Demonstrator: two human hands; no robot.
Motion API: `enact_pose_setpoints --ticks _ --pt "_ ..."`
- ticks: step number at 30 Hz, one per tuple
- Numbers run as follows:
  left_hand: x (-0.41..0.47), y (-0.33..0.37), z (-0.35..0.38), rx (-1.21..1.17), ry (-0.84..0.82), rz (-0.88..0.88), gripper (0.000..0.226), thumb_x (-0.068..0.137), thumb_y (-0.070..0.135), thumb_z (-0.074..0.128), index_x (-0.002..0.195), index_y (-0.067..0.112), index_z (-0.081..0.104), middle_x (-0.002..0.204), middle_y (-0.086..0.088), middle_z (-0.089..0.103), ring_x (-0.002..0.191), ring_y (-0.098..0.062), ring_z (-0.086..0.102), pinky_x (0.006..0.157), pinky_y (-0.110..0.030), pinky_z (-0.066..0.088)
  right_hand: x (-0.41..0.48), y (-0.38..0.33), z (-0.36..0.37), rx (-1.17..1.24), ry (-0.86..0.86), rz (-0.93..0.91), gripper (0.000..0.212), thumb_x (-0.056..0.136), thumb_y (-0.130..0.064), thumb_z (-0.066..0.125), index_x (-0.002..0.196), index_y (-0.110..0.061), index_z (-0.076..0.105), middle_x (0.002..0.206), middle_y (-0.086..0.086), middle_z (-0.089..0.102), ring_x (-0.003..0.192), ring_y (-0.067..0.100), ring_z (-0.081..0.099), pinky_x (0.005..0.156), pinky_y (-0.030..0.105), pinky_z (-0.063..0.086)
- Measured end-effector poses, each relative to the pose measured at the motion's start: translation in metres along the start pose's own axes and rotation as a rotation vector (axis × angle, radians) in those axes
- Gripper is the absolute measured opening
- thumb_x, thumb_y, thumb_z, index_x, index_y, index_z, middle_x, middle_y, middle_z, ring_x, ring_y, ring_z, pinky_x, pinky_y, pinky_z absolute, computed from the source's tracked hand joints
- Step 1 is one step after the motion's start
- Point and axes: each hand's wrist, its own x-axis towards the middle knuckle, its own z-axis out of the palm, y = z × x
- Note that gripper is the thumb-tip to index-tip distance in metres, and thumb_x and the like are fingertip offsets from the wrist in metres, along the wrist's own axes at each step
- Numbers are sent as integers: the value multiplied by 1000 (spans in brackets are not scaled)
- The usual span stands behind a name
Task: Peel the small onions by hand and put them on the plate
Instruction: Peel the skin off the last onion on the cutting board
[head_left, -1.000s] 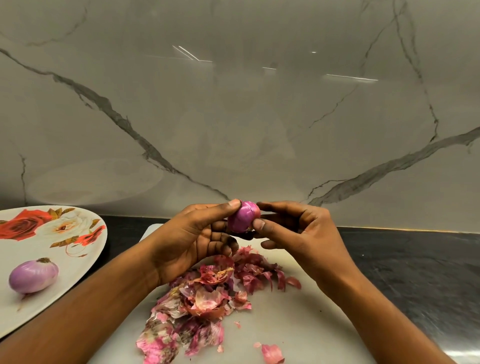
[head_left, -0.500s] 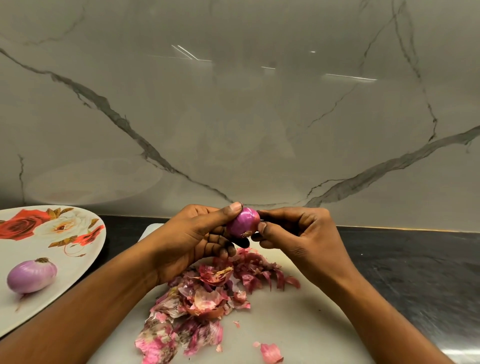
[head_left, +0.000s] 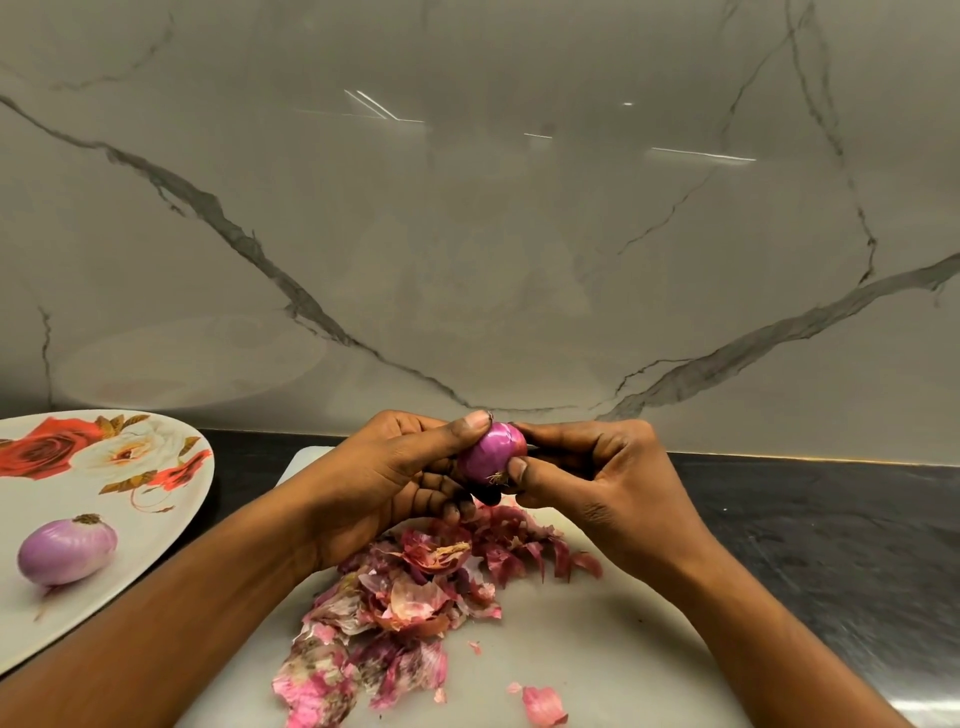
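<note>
A small purple onion (head_left: 491, 453) is held above the white cutting board (head_left: 597, 634), between both hands. My left hand (head_left: 384, 483) grips it, thumb on its top and fingers curled beneath. My right hand (head_left: 597, 478) pinches its right side, the thumb by the root end, which faces me. A peeled pale purple onion (head_left: 66, 552) lies on the white plate with a rose pattern (head_left: 166, 519) at the left.
A heap of pink and red onion skins (head_left: 410, 603) lies on the board under my hands, with a loose scrap (head_left: 543, 704) near the front. The black countertop (head_left: 831, 545) extends to the right. A marble wall (head_left: 467, 234) rises behind.
The onion has been turned between my fingers, so its root end now faces me. My right thumb has shifted down beside the root. The plate and its onion are unchanged.
</note>
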Motion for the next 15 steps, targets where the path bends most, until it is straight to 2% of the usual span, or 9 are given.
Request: enact_pose_setpoints --ticks 5,8,13,15 --pt "-2 4 -2 -67 14 -13 56 88 43 67 118 -4 72 102 -36 73 69 -24 68 56 -22 59 1 3 1 29 41 15 30 96 0 71 124 -9 76 101 1 83 88 21 81 77 32 65" --pt "-2 5 -1 -61 21 -10 53 90 42 67 117 -3 73 106 -37 72 70 -24 68 57 -23 60 0 3 1 16 53 12 31 96 2 71 123 -11 76 102 0 83 89 20 81 76 30 65" --pt "-1 2 0 -18 30 3 44 92 43 67 108 4 80 99 -27 76 72 -22 67 59 -21 59 1 0 5 29 58 19 37 86 -22 80 122 -14 77 103 -2 82 91 18 80 77 34 66" --pt "-1 2 1 -4 29 10 43 91 43 67 106 5 81 94 -23 77 70 -21 67 58 -20 58 2 1 5 9 62 25 36 86 -20 82 121 -14 78 102 -2 83 90 18 80 78 35 67"
